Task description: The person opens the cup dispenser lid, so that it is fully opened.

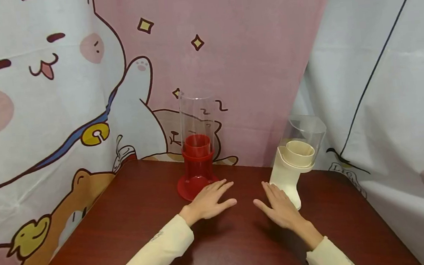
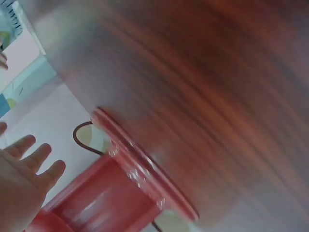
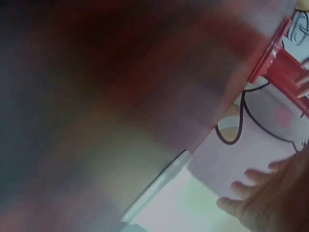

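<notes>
Two cream sleeves enter from the near edge, one to each arm, and lead to two bare hands lying side by side on the dark red-brown surface. Left hand lies palm down with fingers straight and slightly spread, holding nothing; its fingertips are at the rim of the round red base directly beyond it. Right hand is likewise flat and spread, empty, with its fingers just beside the foot of the white stand. Between the two hands is a narrow strip of bare wood.

Beyond the left hand stands one red dispenser, upright, with one clear tube rising from its red collar. Beyond and slightly right of the right hand stands one white dispenser, also upright, topped by one clear squarish container with a cream cup inside. The two dispensers are well apart from each other.

Past both, one pink cartoon-cat cloth hangs behind and to the left, and one pale cloth hangs on the right.

Both wrist views are blurred; each shows spread fingers and part of the red base.
</notes>
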Motion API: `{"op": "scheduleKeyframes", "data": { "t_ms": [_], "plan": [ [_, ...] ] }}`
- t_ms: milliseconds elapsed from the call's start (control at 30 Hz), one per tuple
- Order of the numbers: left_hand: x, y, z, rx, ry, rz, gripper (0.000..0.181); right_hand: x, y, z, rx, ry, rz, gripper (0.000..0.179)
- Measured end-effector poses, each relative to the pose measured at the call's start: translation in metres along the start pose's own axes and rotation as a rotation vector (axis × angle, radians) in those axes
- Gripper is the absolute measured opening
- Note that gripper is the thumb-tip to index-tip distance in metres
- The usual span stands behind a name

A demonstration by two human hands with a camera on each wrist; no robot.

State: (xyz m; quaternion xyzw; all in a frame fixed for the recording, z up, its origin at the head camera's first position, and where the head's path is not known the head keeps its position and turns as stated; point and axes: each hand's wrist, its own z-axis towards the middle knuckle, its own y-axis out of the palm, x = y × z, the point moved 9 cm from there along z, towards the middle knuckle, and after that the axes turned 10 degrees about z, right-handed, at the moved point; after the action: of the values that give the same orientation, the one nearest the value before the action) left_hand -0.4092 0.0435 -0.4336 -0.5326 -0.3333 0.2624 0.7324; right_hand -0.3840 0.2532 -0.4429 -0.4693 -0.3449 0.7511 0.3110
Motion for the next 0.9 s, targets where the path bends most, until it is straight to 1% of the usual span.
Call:
{"op": "scheduleKeyframes", "data": {
  "t_ms": [67, 133, 233, 300, 367, 433, 500, 567, 633, 800, 900],
  "plan": [
    [0.001, -0.002, 0.005, 0.010, -0.047, -0.120, 0.075, 0.012, -0.010, -0.004, 0.041, 0.070, 0.055, 0.081],
    [0.003, -0.003, 0.011, 0.017, -0.097, -0.244, 0.075, 0.026, -0.019, -0.009, 0.061, 0.161, 0.120, 0.082],
    [0.010, -0.003, 0.023, 0.028, -0.147, -0.427, 0.074, 0.044, -0.029, -0.018, 0.044, 0.323, 0.257, 0.086],
    [0.015, -0.001, 0.032, 0.037, -0.177, -0.543, 0.076, 0.053, -0.035, -0.025, 0.037, 0.405, 0.369, 0.089],
    [0.021, 0.001, 0.042, 0.042, -0.208, -0.677, 0.078, 0.060, -0.042, -0.031, 0.044, 0.473, 0.476, 0.092],
    [0.026, 0.003, 0.051, 0.054, -0.240, -0.797, 0.080, 0.068, -0.049, -0.036, 0.084, 0.532, 0.566, 0.096],
    [0.032, 0.006, 0.062, 0.073, -0.260, -0.910, 0.080, 0.075, -0.058, -0.038, 0.138, 0.582, 0.625, 0.099],
    [0.038, 0.008, 0.074, 0.091, -0.268, -0.991, 0.081, 0.079, -0.068, -0.038, 0.201, 0.605, 0.665, 0.100],
    [0.044, 0.010, 0.088, 0.112, -0.260, -1.049, 0.081, 0.081, -0.079, -0.034, 0.261, 0.603, 0.696, 0.099],
    [0.062, 0.009, 0.120, 0.151, -0.216, -1.129, 0.081, 0.072, -0.101, -0.021, 0.383, 0.523, 0.730, 0.089],
    [0.074, 0.003, 0.134, 0.168, -0.192, -1.162, 0.081, 0.064, -0.109, -0.011, 0.419, 0.461, 0.746, 0.083]
  ]
}}
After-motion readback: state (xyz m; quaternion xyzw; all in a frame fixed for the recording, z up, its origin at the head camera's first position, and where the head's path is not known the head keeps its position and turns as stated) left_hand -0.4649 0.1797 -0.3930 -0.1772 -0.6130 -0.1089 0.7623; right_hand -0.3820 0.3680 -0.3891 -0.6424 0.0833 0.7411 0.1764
